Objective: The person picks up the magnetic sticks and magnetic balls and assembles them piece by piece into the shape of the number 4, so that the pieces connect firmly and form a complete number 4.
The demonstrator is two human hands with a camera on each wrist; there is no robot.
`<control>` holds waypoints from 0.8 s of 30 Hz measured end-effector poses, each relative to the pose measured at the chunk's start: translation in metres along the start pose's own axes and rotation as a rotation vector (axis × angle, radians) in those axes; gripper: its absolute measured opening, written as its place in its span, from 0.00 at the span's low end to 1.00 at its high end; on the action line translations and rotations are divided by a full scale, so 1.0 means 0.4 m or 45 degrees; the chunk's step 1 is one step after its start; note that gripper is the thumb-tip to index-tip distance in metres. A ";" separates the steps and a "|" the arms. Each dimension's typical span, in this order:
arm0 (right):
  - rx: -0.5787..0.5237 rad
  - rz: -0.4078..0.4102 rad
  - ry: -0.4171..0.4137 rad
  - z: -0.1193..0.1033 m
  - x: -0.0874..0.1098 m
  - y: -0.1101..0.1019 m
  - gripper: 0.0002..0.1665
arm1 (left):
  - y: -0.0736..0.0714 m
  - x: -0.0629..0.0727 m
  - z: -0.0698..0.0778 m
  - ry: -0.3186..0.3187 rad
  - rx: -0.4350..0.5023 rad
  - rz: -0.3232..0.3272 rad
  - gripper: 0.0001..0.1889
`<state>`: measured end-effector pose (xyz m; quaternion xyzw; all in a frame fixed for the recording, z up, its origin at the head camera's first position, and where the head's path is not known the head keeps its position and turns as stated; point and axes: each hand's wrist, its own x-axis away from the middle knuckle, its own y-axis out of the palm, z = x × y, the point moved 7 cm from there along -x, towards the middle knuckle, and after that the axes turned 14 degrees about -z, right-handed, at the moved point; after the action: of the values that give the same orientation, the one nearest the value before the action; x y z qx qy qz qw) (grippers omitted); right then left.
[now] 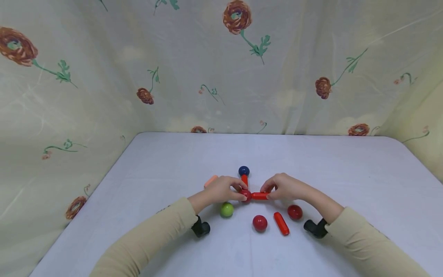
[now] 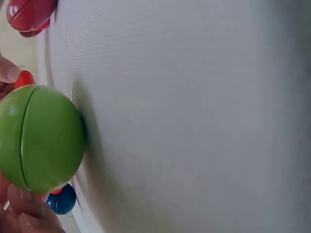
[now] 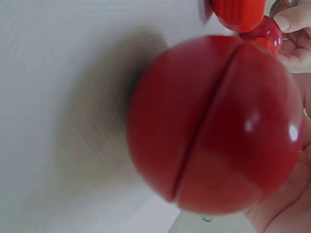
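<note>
My left hand grips a glossy red ball between thumb and fingers, near the middle of the table. A short red rod points rightward from that ball, end against it, and my right hand pinches the rod's outer end. From the ball's far side another red rod runs to a dark blue ball. Just below my left hand lies a green ball, which fills much of the left wrist view and hides part of the hand there.
Nearer the front lie a red ball, a loose red rod and another red ball by my right wrist. An orange rod sits behind my left hand. Flowered cloth hangs behind the white table.
</note>
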<state>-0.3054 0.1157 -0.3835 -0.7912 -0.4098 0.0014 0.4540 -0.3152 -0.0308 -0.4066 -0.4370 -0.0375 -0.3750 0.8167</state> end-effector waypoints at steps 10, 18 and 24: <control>-0.024 0.053 0.036 0.022 0.071 -0.045 0.15 | 0.001 0.000 0.007 -0.019 -0.002 -0.002 0.14; -0.079 -0.012 0.060 0.065 0.134 -0.011 0.16 | 0.004 -0.002 -0.001 -0.027 0.021 -0.005 0.14; -0.139 -0.054 0.095 0.096 0.165 0.022 0.18 | 0.003 -0.001 -0.001 -0.030 0.027 -0.010 0.14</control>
<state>-0.2702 0.1839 -0.3879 -0.8054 -0.4089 -0.0600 0.4250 -0.3149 -0.0306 -0.4077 -0.4324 -0.0529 -0.3726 0.8194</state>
